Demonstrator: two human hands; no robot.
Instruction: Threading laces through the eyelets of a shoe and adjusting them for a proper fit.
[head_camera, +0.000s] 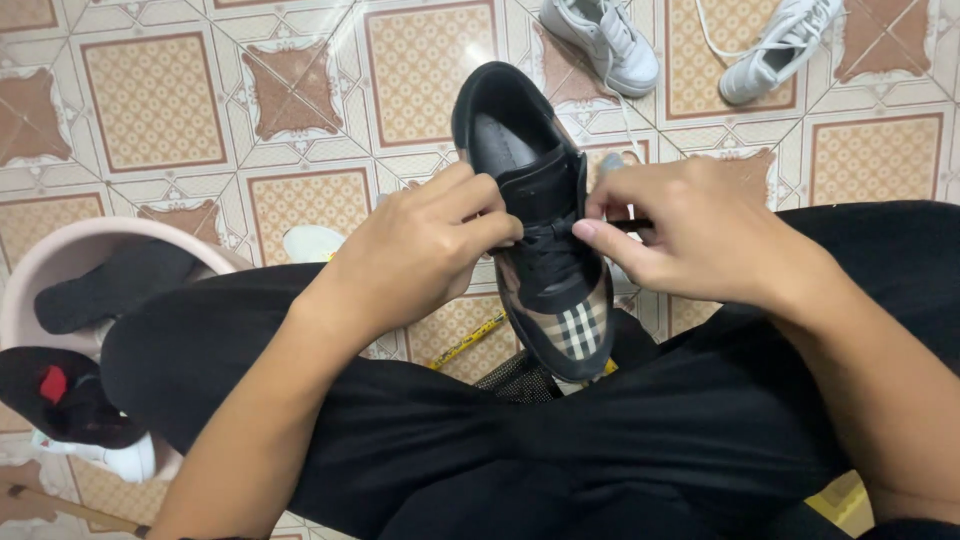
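Black trousers (560, 440) fill the near field, knees drawn up. Between them stands a black sneaker (545, 225) with a checked toe panel, toe toward the person, heel opening away, long axis running near to far. Both hands meet at its mid-lacing: the left hand (420, 250) pinches the black lace (552, 230) from the left side, the right hand (690, 225) pinches its other end, drawn out rightward. Neither is nearer. Beyond, two white sneakers (610, 42) lie on patterned tile floor (150, 100).
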